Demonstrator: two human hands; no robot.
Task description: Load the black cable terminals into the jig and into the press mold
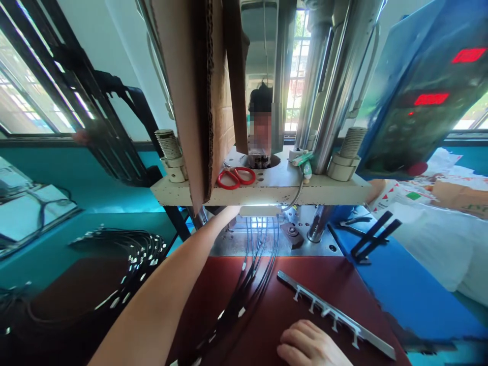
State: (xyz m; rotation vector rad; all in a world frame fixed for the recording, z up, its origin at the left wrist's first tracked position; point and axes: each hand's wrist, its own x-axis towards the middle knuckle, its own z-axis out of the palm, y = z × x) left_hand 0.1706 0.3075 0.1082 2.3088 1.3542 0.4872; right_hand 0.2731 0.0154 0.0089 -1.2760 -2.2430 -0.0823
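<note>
My left arm reaches beneath the thick plate point(267, 195) of a press. Only the wrist end of my left hand point(232, 210) shows; the plate hides its fingers. Beside it, several thin black cables point(249, 274) with white tags run out from under the plate, across the brown-red tabletop point(343, 284), toward the front. My right hand point(307, 345) is low in view with its fingers curled, and whatever may be inside them is hidden. Just beyond it lies a metal bar point(339, 316) carrying several small pale T-shaped pieces, apart from the hand.
Red-handled scissors point(236, 178) lie on the press plate beside an upright cardboard sheet point(202, 101). Steel columns point(345, 76) rise behind. More tagged black cables point(133, 259) are heaped at left. A control box point(423, 101) with red displays hangs at right, above white bags point(430, 239).
</note>
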